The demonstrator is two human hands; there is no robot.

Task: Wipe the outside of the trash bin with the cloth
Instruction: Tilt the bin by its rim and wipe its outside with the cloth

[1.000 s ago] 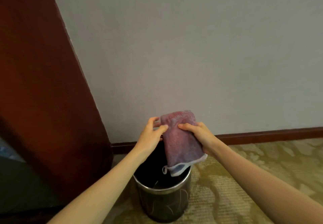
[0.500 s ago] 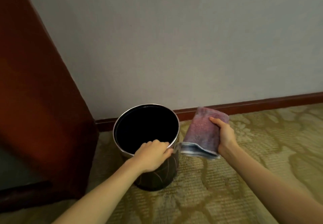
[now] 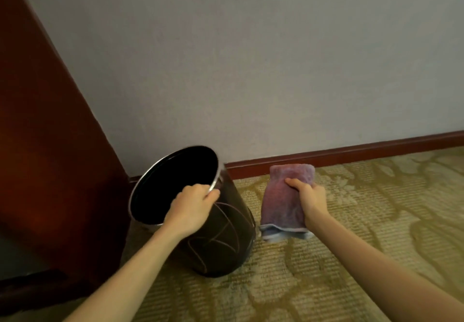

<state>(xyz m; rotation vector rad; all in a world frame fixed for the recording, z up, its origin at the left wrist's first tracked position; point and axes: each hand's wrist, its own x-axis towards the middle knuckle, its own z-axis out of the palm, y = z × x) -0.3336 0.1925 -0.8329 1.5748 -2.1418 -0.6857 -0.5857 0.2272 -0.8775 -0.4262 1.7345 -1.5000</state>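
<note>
So, bin tipped and cloth lined up, wiping not started yet

Right now the left hand (image 3: 193, 206) grips the metal rim (image 3: 216, 181) of the dark trash bin (image 3: 226, 241), which sits tilted on the carpet (image 3: 351, 233) by the wall (image 3: 276, 70). The right hand (image 3: 311, 201) clutches the folded purple cloth (image 3: 283, 203) just beside its right side, apparently not touching. Next, I'd guess: press cloth flat against the bin's outside. Bin's far side and base are hidden, and the rim's blurry.

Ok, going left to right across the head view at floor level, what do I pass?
wooden panel → trash bin, tilted → cloth → right hand gripping the cloth
</note>
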